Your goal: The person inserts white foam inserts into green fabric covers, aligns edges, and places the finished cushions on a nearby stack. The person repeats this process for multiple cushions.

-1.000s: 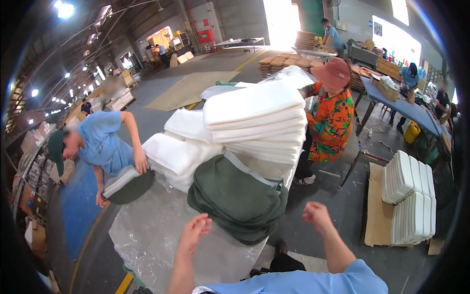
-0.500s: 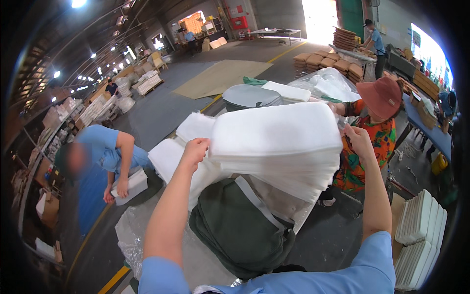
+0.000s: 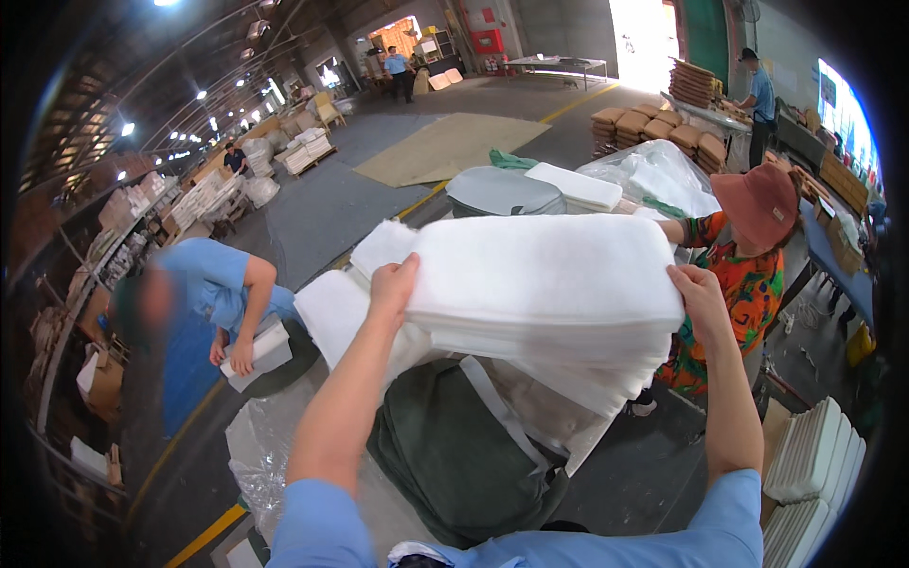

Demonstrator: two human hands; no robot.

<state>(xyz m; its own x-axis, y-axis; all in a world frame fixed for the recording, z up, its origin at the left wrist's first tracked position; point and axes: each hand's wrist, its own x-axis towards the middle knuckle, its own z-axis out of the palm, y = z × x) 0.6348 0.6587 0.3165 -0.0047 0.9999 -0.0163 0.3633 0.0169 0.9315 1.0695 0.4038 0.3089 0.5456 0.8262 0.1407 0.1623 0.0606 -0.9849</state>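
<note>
A tall stack of white, soft-looking padding sheets (image 3: 549,270) lies in front of me, its lower layers fanning out towards the right. At its left edge, my left hand (image 3: 393,287) pinches the top padding sheet with closed fingers. My right hand (image 3: 699,292) grips the same sheet's right edge, thumb on top. How many layers lie between my fingers is hidden. Nearer to me, below the stack, sits a dark green fabric cover (image 3: 454,445) with a pale grey band. More white padding (image 3: 331,308) lies to the left of the stack.
At right, a person in a pink hat (image 3: 755,204) stands close, one arm reaching behind the stack. A person in blue (image 3: 213,284) handles a white block at left. Grey round-edged pieces (image 3: 507,192) lie beyond. White cushions (image 3: 810,454) are piled at lower right.
My right hand has come down onto the sheet's right edge. My left hand stays at the left edge. The fanned layers below sit closer together, and the whole view has shifted slightly.
</note>
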